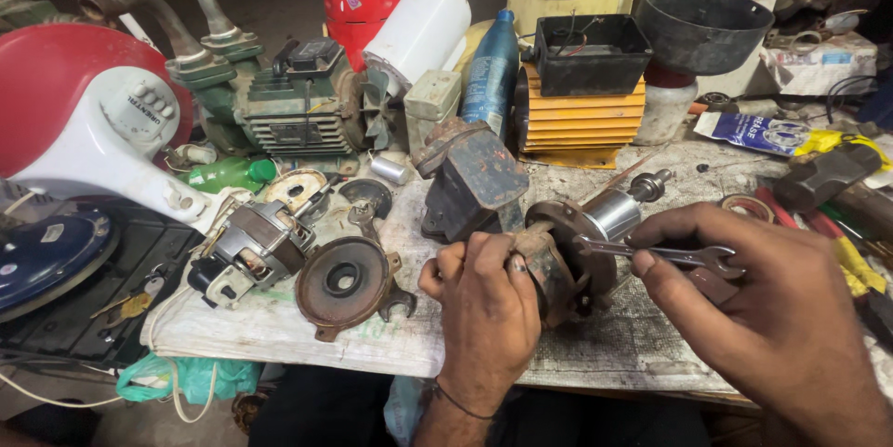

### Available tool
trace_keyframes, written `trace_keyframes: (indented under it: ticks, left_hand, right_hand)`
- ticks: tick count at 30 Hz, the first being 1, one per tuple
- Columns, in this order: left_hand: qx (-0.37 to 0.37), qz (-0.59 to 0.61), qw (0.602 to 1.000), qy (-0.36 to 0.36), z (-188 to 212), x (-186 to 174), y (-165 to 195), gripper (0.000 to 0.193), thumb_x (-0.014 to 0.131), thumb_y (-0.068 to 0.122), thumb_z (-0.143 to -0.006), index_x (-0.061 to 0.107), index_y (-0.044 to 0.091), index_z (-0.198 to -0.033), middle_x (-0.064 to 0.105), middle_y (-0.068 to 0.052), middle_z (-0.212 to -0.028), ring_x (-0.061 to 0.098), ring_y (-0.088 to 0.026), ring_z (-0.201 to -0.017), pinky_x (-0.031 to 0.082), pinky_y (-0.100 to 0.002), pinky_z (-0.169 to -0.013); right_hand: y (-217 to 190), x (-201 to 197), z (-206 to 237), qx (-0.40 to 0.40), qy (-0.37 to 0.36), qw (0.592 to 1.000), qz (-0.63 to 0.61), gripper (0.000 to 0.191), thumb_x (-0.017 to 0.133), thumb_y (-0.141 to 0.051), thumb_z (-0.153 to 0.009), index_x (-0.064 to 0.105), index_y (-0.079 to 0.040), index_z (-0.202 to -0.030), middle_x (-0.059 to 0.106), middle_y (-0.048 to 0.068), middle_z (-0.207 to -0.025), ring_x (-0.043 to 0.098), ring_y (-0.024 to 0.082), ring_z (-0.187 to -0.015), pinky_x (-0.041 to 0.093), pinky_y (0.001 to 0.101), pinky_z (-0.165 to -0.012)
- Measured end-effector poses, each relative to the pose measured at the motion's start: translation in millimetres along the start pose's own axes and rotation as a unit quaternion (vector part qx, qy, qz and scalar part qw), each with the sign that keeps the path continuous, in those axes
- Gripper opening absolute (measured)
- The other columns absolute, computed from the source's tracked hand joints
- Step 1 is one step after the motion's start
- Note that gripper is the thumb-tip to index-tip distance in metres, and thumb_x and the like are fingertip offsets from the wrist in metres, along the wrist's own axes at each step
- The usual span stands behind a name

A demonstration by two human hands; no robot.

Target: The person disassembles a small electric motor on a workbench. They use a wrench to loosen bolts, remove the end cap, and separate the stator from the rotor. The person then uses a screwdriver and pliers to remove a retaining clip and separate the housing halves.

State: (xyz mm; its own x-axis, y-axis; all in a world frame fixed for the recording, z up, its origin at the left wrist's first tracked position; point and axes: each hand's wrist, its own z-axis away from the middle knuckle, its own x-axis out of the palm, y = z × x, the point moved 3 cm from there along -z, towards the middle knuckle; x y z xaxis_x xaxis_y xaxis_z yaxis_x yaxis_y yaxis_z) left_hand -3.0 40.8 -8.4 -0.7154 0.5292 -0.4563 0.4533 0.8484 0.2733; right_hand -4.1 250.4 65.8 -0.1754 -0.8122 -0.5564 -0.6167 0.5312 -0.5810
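Rusty rough metal motor part [558, 266]. Shiny smooth metal wrench [670, 252]. Shiny silver metal shaft [614, 213]. Rusty dull round cover [342, 284]. Glossy red and white plastic fan base [88, 121]. Worn, dirty cloth on bench [642, 345].

The rotor assembly [577, 242] lies between both hands, an end cover [344, 281] to its left, a vise [472, 182] behind

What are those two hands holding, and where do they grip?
The left hand grips the rusty motor part by its round end plate. The right hand holds a flat spanner by its handle, its head against the part.
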Motion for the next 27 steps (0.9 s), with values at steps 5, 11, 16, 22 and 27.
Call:
trace_keyframes:
  ticks: [5, 11, 16, 22, 27]
  left_hand:
    - [0.025, 0.034, 0.999, -0.007, 1.9, 1.2, -2.9, 0.051, 0.061, 0.006, -0.087, 0.040, 0.007, -0.134, 0.055, -0.011, -0.117, 0.047, -0.027, -0.108, 0.028, -0.053, -0.093]
    - [0.000, -0.002, 1.000, -0.002, 3.9, 1.9, -2.3, 0.053, 0.065, 0.009, -0.088, 0.041, 0.008, -0.135, 0.055, -0.008, -0.110, 0.048, -0.026, -0.106, 0.027, -0.054, -0.092]
    - [0.026, 0.037, 0.999, -0.029, -0.6, -3.0, -2.8, 0.053, 0.061, 0.006, -0.089, 0.040, 0.006, -0.138, 0.056, -0.011, -0.118, 0.049, -0.027, -0.107, 0.029, -0.052, -0.094]
    - [0.011, 0.017, 1.000, 0.002, -1.8, -6.8, 0.8, 0.051, 0.063, 0.007, -0.090, 0.041, 0.006, -0.136, 0.056, -0.011, -0.115, 0.049, -0.027, -0.107, 0.028, -0.053, -0.094]
    - [0.032, 0.028, 0.999, -0.028, -3.4, -6.7, 0.1, 0.049, 0.060, 0.005, -0.091, 0.042, 0.007, -0.136, 0.057, -0.010, -0.119, 0.049, -0.028, -0.108, 0.030, -0.051, -0.096]
  right_hand:
    - [2.3, 0.6, 0.7, 0.008, -0.006, 1.000, 0.027, 0.020, 0.077, -0.012, -0.087, 0.078, -0.004, -0.105, 0.073, 0.001, -0.082, 0.068, 0.008, -0.068, 0.056, 0.0214, -0.055]
    - [3.1, 1.4, 0.3, 0.001, -0.006, 1.000, 0.012, 0.021, 0.075, -0.014, -0.089, 0.076, -0.005, -0.108, 0.073, 0.001, -0.084, 0.069, 0.006, -0.070, 0.056, 0.0204, -0.056]
    - [5.3, 3.3, -0.7, 0.038, -0.018, 0.998, 0.035, 0.021, 0.077, -0.013, -0.086, 0.078, -0.005, -0.105, 0.074, 0.002, -0.082, 0.069, 0.009, -0.066, 0.058, 0.0231, -0.054]
    - [4.4, 3.5, -0.9, 0.019, -0.010, 0.999, 0.033, 0.021, 0.078, -0.015, -0.086, 0.077, -0.006, -0.105, 0.073, 0.001, -0.082, 0.069, 0.008, -0.067, 0.056, 0.0221, -0.054]
    - [4.4, 4.6, -1.1, 0.032, -0.015, 0.998, 0.051, 0.020, 0.078, -0.014, -0.085, 0.078, -0.006, -0.104, 0.073, 0.001, -0.080, 0.068, 0.009, -0.066, 0.054, 0.0247, -0.056]
